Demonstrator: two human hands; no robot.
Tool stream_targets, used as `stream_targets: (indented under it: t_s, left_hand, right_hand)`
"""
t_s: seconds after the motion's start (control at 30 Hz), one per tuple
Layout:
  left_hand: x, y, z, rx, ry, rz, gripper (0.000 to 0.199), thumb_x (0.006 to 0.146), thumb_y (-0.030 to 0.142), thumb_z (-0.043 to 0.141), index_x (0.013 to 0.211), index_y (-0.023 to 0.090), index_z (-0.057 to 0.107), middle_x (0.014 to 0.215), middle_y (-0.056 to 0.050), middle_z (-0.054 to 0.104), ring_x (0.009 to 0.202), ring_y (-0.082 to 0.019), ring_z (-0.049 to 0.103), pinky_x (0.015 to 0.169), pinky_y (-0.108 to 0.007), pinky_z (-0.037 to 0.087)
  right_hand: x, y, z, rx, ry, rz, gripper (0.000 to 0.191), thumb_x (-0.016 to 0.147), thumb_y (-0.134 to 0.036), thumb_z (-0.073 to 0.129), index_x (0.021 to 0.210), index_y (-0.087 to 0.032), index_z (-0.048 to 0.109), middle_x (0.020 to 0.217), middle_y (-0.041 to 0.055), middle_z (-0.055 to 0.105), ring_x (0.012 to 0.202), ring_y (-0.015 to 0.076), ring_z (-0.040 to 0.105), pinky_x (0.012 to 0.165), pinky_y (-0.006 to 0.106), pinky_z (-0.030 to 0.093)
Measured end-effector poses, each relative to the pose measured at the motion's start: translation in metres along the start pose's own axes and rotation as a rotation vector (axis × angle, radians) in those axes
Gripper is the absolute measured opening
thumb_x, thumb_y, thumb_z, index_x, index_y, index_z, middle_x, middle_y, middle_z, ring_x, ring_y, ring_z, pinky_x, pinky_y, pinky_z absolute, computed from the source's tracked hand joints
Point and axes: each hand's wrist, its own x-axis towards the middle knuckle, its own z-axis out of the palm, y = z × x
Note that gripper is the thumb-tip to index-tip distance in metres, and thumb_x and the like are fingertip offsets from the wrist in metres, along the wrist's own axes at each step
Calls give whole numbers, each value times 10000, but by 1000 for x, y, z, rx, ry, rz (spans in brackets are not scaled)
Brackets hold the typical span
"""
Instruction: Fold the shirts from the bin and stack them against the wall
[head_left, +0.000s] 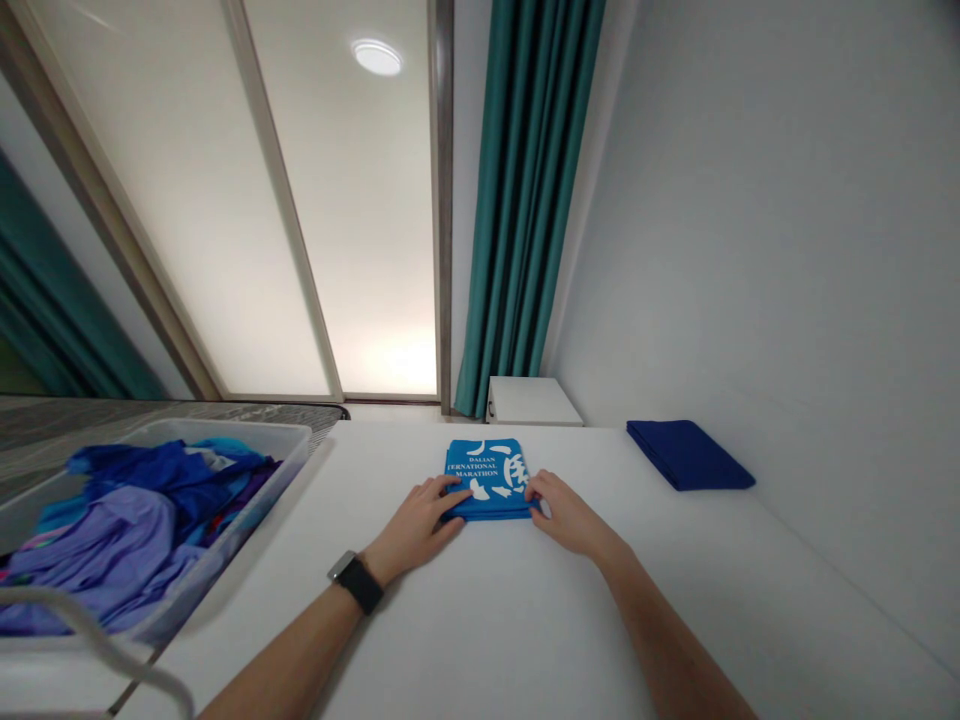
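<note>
A folded blue T-shirt (486, 478) lies on the white table (450, 640), its white print reading "Dalian International Marathon" facing up. My left hand (416, 522) holds the shirt's left side, with the fingers lying across its lower left corner. A black watch (356, 582) sits on that wrist. My right hand (566, 515) grips the shirt's right edge from the side, its fingertips on the fold. The shirt's lower edge stays partly hidden behind my fingers.
A translucent plastic bin (225, 432) full of blue and purple clothes stands at the table's left edge. A folded dark blue cloth (688, 455) lies at the right, by a white wall (750, 220). A white cabinet (531, 402) and teal curtain (525, 200) stand beyond the table.
</note>
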Motion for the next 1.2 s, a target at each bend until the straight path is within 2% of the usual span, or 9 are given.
stream_targets:
  t_s: [0.1,0.2,0.3,0.4,0.57,0.77,1.03,1.2]
  left_hand:
    - [3,15,-3,79,28,68,277,923,252,523,1186,246,612,1132,-89,592,1017,-237,548,884,-401,448]
    - [13,38,3,174,-18,197,173,948,205,484,1028,220,637,1016,-72,609,959,-221,546,867,-387,418]
    - [26,57,15,233,-66,270,147,950,192,497,1043,209,608,1061,-74,604,1012,-233,538,893,-396,399]
    - [37,66,25,239,-72,287,194,953,169,482,1121,204,574,1129,-85,597,1088,-240,520,943,-405,379]
    - [41,64,32,253,-83,247,178,955,164,470,1086,193,587,1169,-87,583,1116,-240,508,964,-413,375]
    - [35,58,34,188,-95,215,218,922,152,512,1112,212,599,1248,-86,549,1185,-261,474,1023,-473,329]
    - [32,56,30,130,-96,200,266,899,157,520,1143,230,596,1260,-88,540,1193,-258,467,1018,-459,337]
    - [31,60,31,155,-92,192,240,897,172,540,1126,225,591,1242,-85,538,1163,-263,477,1013,-466,335]
  right_hand:
    - [0,1,1,-7,-6,8,235,745,-6,511,860,-210,536,906,15,532,872,173,528,806,296,428]
    - [0,2,3,-19,0,12,253,735,-2,498,877,-210,530,906,11,530,853,167,526,787,283,415]
    - [1,1,4,-50,-7,30,263,714,-2,504,878,-208,514,867,-4,537,810,160,516,747,267,386]
    - [2,-2,3,-56,-39,67,253,718,-8,512,865,-214,496,780,-35,537,723,142,502,690,244,349]
    - [1,-2,1,20,-85,118,245,728,-15,499,852,-225,474,694,-70,509,613,114,465,615,217,299]
    - [3,6,7,50,-79,103,233,707,-18,466,807,-227,439,705,-65,492,616,118,436,607,220,275]
    - [1,7,6,90,-65,95,249,693,-7,445,808,-228,443,695,-70,462,613,119,426,605,217,274]
    - [-2,3,-1,143,-106,110,261,686,-18,461,837,-231,459,653,-84,412,601,119,416,584,217,264]
